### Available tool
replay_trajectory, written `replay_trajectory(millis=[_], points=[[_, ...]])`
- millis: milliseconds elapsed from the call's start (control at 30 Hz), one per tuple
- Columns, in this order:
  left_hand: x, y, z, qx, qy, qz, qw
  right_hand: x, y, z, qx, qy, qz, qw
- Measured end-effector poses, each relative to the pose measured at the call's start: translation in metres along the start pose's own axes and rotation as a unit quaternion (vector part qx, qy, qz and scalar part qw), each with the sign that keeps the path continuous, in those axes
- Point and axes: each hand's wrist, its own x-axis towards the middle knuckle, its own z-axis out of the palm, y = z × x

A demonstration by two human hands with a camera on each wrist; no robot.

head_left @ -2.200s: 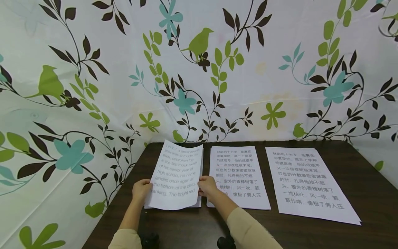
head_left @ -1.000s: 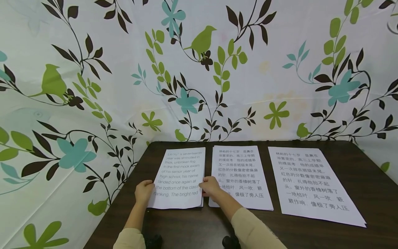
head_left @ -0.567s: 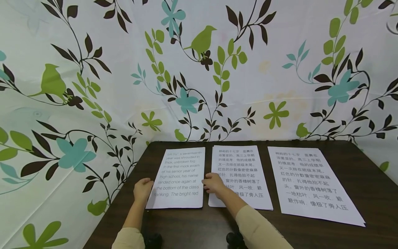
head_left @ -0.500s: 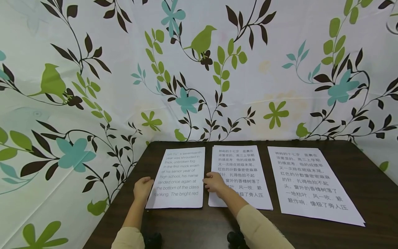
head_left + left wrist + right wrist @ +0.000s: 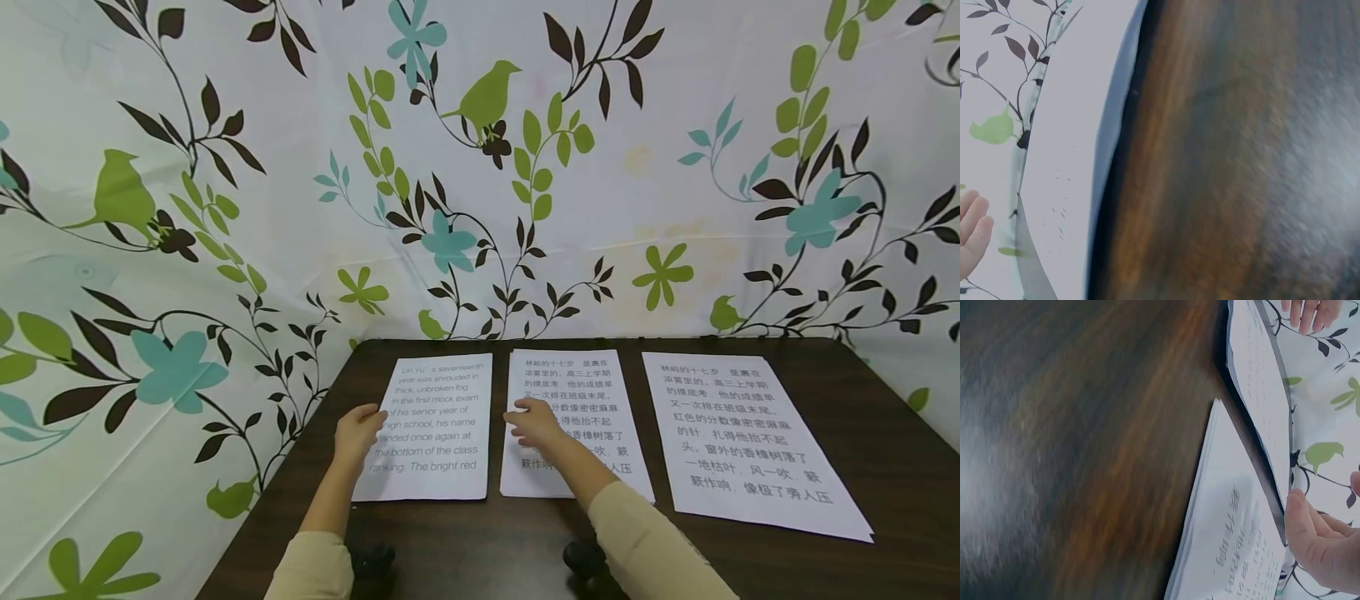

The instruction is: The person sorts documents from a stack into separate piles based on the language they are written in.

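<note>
A stack of printed sheets with English text (image 5: 435, 433) lies flat at the left of the table. My left hand (image 5: 358, 435) is over its left edge, fingers loosely extended and holding nothing. In the left wrist view only a few fingers (image 5: 974, 228) show at the left side. My right hand (image 5: 535, 423) hovers over the left part of the middle stack with Chinese text (image 5: 581, 408), its fingers relaxed and empty. The right wrist view shows that hand (image 5: 1322, 544) above the paper stacks, with the left hand (image 5: 1313, 312) at the top.
Another stack of Chinese-text sheets (image 5: 735, 433) lies at the right, its sheets slightly offset at the near corner. Dark wooden tabletop (image 5: 465, 542) runs under everything. Behind stands a white cloth (image 5: 300, 208) printed with leaves and birds. Two black objects (image 5: 371, 562) sit near the sleeves.
Both hands held the curved top English sheet by its sides, lowered it flat onto the left stack and let go. Since then both have lifted slightly, the right moving off rightward.
</note>
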Motion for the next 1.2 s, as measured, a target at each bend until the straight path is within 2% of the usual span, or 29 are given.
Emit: replay_trajectory(millis=[200, 333, 533, 667, 733, 833, 900, 967, 1200], points=[[0.008, 0.005, 0.011, 0.017, -0.019, -0.003, 0.9997, -0.003, -0.004, -0.015, -0.017, 0.009, 0.002, 0.9998], [0.012, 0.008, 0.02, 0.011, -0.041, 0.01, 0.999, -0.003, -0.003, -0.026, -0.018, 0.017, 0.004, 0.9997], [0.019, 0.012, 0.037, -0.007, -0.064, 0.01, 0.9979, -0.002, 0.001, -0.044, -0.02, 0.04, 0.012, 0.9989], [0.016, 0.019, 0.044, -0.001, -0.082, 0.021, 0.9964, -0.003, 0.004, -0.057, -0.038, 0.055, 0.013, 0.9977], [0.002, 0.04, 0.043, 0.002, -0.098, 0.022, 0.995, -0.004, 0.005, -0.064, -0.043, 0.058, 0.012, 0.9973], [-0.036, 0.095, 0.034, -0.006, -0.131, 0.022, 0.9912, -0.005, 0.007, -0.073, -0.046, 0.062, 0.01, 0.997], [-0.059, 0.127, 0.029, -0.016, -0.15, 0.011, 0.9885, -0.007, 0.009, -0.079, -0.04, 0.062, 0.01, 0.9972], [-0.072, 0.144, 0.03, -0.022, -0.164, 0.005, 0.9862, -0.008, 0.01, -0.084, -0.037, 0.064, 0.012, 0.9972], [-0.076, 0.151, 0.05, -0.024, -0.179, 0.002, 0.9835, -0.012, 0.015, -0.1, -0.028, 0.082, 0.02, 0.996]])
